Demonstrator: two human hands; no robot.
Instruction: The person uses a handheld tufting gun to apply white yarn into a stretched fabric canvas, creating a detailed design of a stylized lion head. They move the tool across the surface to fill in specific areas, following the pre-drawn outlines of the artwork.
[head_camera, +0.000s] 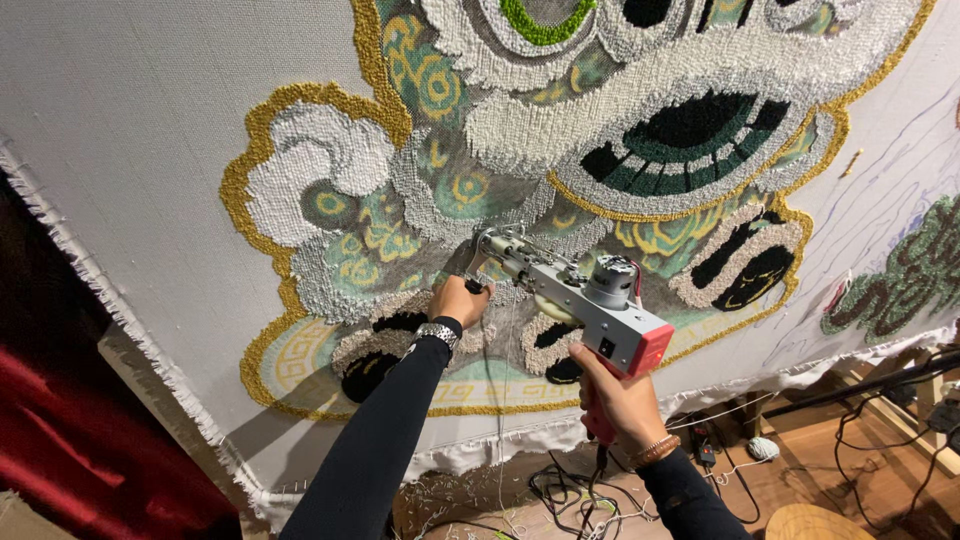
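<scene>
1. The right hand (618, 398) is clenched around the red grip of the tufting gun (590, 300), holding it from below with the wrist turned up; a beaded bracelet (655, 450) sits on that wrist.
2. The left hand (458, 299) is closed on the gun's front handle, just beside the needle end; a metal watch (437, 333) shows at the cuff of the dark sleeve.
3. The gun is tilted, its nose pressed to the cloth (130, 130) low in the design, nearer the bottom edge than the top, roughly midway across. Its grey body carries a round motor on top and a red rear block.
4. The cloth hangs stretched and carries a large tufted lion-dance face: white loops, gold outlines, green and black patches. The needle meets it in a grey area between a white cloud shape toward the left edge and black patches toward the lower right.
5. The step in hand appears to be filling that grey area, line by line.
6. The next move would call for firm, even pressure into the cloth with both hands and a steady travel of the nose along the line, stopping short of the gold border.
7. A thin yarn (500, 420) runs down from the gun toward the floor, where cables (560, 490) lie tangled below the cloth's bottom edge; snagging seems a risk.
</scene>
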